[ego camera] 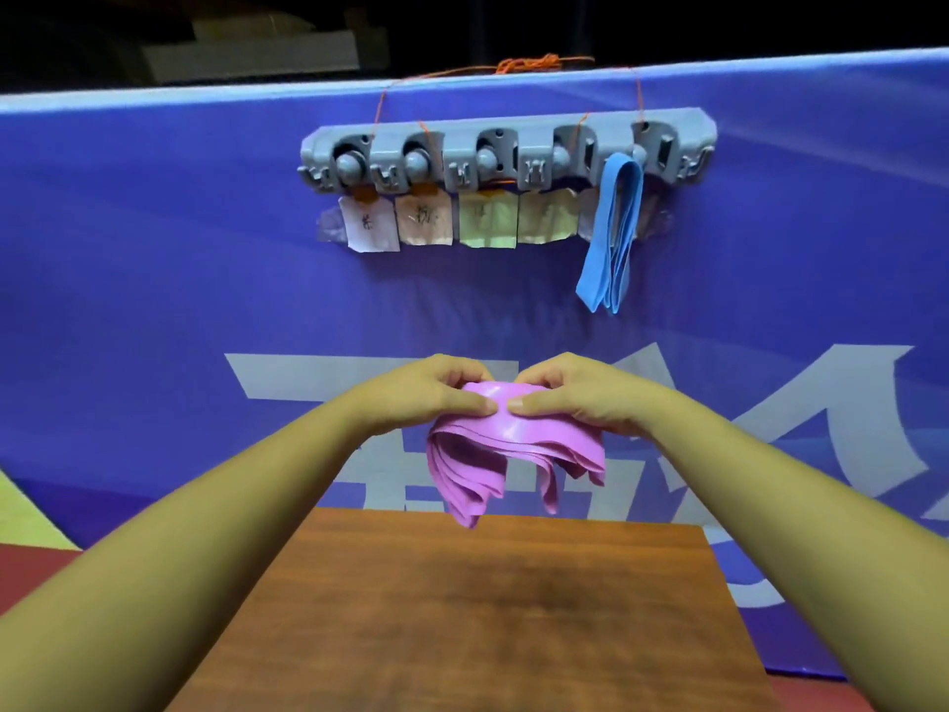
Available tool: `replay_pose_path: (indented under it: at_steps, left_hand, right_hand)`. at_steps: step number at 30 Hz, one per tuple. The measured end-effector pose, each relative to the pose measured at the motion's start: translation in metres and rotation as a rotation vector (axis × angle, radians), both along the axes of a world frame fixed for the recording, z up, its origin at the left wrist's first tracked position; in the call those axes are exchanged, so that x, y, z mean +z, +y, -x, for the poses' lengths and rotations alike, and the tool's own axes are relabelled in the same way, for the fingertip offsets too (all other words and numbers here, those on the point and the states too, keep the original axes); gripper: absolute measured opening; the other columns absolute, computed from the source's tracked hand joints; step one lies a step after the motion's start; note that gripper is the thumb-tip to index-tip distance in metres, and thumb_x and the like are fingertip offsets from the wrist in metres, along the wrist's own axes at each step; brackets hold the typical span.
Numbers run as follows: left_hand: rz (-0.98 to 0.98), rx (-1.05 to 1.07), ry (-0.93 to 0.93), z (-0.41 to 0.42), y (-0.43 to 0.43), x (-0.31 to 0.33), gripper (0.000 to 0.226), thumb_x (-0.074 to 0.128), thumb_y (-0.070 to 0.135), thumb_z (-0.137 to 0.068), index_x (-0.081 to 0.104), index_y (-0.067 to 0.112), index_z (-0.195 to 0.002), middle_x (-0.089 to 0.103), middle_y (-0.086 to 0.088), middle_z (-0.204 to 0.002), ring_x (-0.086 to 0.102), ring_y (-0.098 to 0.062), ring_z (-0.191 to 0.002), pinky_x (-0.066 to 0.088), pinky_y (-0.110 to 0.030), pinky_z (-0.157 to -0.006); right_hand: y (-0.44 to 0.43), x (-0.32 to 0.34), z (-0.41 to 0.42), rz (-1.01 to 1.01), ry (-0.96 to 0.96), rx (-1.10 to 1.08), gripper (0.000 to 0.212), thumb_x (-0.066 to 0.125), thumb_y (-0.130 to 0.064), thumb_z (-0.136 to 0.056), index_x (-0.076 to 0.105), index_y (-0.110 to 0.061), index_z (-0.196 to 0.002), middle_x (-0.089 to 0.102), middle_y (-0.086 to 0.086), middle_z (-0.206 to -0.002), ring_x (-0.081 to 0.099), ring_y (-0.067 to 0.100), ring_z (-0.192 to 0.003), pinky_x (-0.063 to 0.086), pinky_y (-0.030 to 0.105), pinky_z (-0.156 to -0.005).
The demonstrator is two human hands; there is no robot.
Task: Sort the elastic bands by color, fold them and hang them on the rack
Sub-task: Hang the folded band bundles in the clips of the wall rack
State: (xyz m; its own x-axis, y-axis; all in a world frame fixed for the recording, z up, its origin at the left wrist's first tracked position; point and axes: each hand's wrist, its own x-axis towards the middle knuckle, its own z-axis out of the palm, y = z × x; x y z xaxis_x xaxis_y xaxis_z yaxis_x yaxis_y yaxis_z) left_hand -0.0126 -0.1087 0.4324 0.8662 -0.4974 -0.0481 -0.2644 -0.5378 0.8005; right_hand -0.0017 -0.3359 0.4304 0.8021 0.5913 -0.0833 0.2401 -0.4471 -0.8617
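Note:
A bundle of pink elastic bands [506, 454] hangs folded in the air above the far edge of the wooden table [477, 608]. My left hand [436, 390] and my right hand [565, 393] pinch its top fold side by side, thumbs nearly touching. The loose ends droop below my hands. A grey rack [506, 151] with several hooks hangs on the blue banner wall, above my hands. Blue elastic bands [613, 231] hang folded from a hook near the rack's right end.
Coloured paper labels [452, 221] are taped in a row under the rack. Orange string [524, 64] ties the rack to the top of the blue banner [154, 274]. Red floor shows on both sides of the table.

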Motion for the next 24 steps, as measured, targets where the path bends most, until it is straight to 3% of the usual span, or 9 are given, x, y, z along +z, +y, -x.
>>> replay_pose_path:
  at_steps: [4, 7, 10, 13, 16, 19, 22, 24]
  left_hand:
    - [-0.021, -0.030, -0.097, 0.002, 0.007, 0.017, 0.041, 0.074, 0.050, -0.077, 0.056, 0.032, -0.109, 0.066, -0.004, -0.099, 0.060, -0.012, -0.082, 0.050, -0.041, -0.081]
    - [-0.118, -0.094, -0.198, 0.007, 0.013, 0.031, 0.060, 0.081, 0.039, -0.075, 0.041, 0.033, -0.120, 0.063, 0.005, -0.092, 0.064, -0.004, -0.068, 0.054, -0.026, -0.065]
    - [-0.109, -0.079, -0.320, 0.004, 0.023, 0.043, 0.042, 0.071, 0.024, -0.080, 0.046, 0.033, -0.112, 0.062, 0.003, -0.092, 0.062, -0.013, -0.072, 0.055, -0.033, -0.068]
    - [-0.038, -0.021, -0.335, -0.002, 0.033, 0.054, 0.032, 0.065, 0.033, -0.075, 0.054, 0.034, -0.105, 0.060, -0.001, -0.088, 0.052, -0.013, -0.071, 0.047, -0.034, -0.069]
    - [-0.036, -0.002, -0.361, -0.009, 0.037, 0.063, 0.026, 0.068, 0.035, -0.077, 0.059, 0.033, -0.101, 0.063, 0.001, -0.086, 0.052, -0.011, -0.071, 0.048, -0.038, -0.070]
    - [-0.010, -0.004, -0.384, -0.015, 0.042, 0.073, 0.020, 0.068, 0.033, -0.079, 0.062, 0.031, -0.099, 0.064, -0.003, -0.088, 0.052, -0.013, -0.072, 0.045, -0.037, -0.071]
    - [0.003, -0.014, -0.381, -0.019, 0.050, 0.081, 0.026, 0.065, 0.042, -0.075, 0.063, 0.030, -0.098, 0.065, -0.004, -0.090, 0.053, -0.017, -0.074, 0.046, -0.039, -0.073]
    - [0.025, -0.019, -0.370, -0.021, 0.056, 0.082, 0.026, 0.066, 0.039, -0.075, 0.064, 0.028, -0.099, 0.065, -0.006, -0.088, 0.051, -0.011, -0.073, 0.043, -0.035, -0.072]
  right_hand:
    - [0.003, 0.018, -0.007, -0.030, 0.009, -0.083, 0.014, 0.070, -0.018, -0.087, 0.068, -0.012, -0.075, 0.062, 0.002, -0.063, 0.054, 0.014, -0.056, 0.039, 0.026, -0.054]
    - [0.009, 0.027, -0.009, -0.142, 0.136, -0.104, 0.011, 0.067, -0.013, -0.088, 0.066, -0.003, -0.085, 0.061, 0.012, -0.070, 0.055, 0.019, -0.058, 0.042, 0.028, -0.056]
    - [0.016, 0.036, -0.009, -0.201, 0.167, -0.058, 0.012, 0.066, -0.012, -0.090, 0.065, -0.006, -0.100, 0.064, 0.014, -0.080, 0.061, 0.021, -0.065, 0.049, 0.028, -0.059]
    - [0.025, 0.043, -0.008, -0.173, -0.002, -0.065, 0.017, 0.069, -0.018, -0.089, 0.064, -0.018, -0.105, 0.067, 0.013, -0.082, 0.061, 0.021, -0.068, 0.048, 0.030, -0.061]
    - [0.037, 0.050, -0.006, -0.103, -0.166, -0.069, 0.017, 0.069, -0.027, -0.087, 0.067, -0.026, -0.103, 0.070, 0.018, -0.095, 0.060, 0.016, -0.078, 0.044, 0.034, -0.075]
    - [0.051, 0.059, -0.004, -0.084, -0.272, -0.115, 0.024, 0.063, -0.034, -0.090, 0.064, -0.032, -0.114, 0.070, 0.002, -0.098, 0.061, 0.007, -0.085, 0.044, 0.028, -0.079]
    - [0.064, 0.064, -0.001, -0.142, -0.280, -0.061, 0.048, 0.070, -0.054, -0.078, 0.054, -0.041, -0.121, 0.062, 0.005, -0.086, 0.054, 0.017, -0.080, 0.046, 0.043, -0.074]
    - [0.074, 0.062, -0.001, -0.127, -0.314, -0.065, 0.058, 0.077, -0.053, -0.071, 0.049, -0.044, -0.121, 0.065, 0.008, -0.089, 0.056, 0.017, -0.078, 0.050, 0.050, -0.083]
